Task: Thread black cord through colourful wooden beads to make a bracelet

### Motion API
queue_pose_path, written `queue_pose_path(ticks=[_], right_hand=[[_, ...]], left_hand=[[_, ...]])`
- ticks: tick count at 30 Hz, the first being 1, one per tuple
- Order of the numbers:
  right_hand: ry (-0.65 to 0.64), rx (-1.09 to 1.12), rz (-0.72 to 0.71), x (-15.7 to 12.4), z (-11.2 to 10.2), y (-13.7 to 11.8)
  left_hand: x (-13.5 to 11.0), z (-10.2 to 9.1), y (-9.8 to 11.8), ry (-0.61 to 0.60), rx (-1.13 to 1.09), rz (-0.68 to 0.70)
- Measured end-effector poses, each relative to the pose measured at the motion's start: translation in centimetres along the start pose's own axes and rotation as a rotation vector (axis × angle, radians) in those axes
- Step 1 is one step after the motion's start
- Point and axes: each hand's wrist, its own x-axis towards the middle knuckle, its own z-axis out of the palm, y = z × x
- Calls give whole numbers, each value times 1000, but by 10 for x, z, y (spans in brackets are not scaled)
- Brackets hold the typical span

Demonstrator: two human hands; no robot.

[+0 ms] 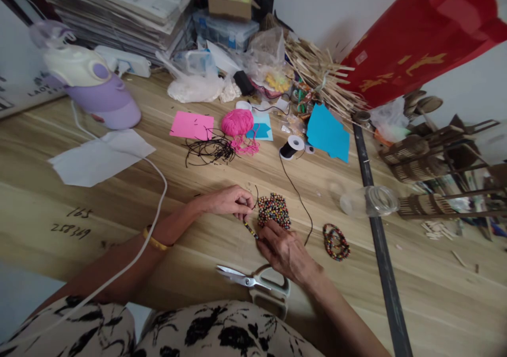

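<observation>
My left hand (227, 200) is closed in a pinch on a thin black cord (251, 229) with a few small beads strung on it. My right hand (285, 250) rests on the wooden table, fingers closed at the cord's lower end and touching the near edge of a pile of small multicoloured beads (274, 209). The black cord runs on from the pile up to a spool (292, 147). A finished bead bracelet (336, 242) lies to the right of my right hand. Scissors (253, 281) with pale handles lie just below my right wrist.
A clear jar (370, 201) lies on its side at the right. Pink yarn (237, 123), loose black cord (209, 150), pink and blue paper lie farther back. A purple appliance (93, 85) with a white cable (158, 198) stands at left. Clutter lines the wall.
</observation>
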Motion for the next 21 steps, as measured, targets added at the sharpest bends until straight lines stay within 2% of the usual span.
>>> queue_pose_path(ticks=[21], right_hand=[[-10,-25,3,13,-2,-3]], left_hand=[[-1,3,10,7,29,-22]])
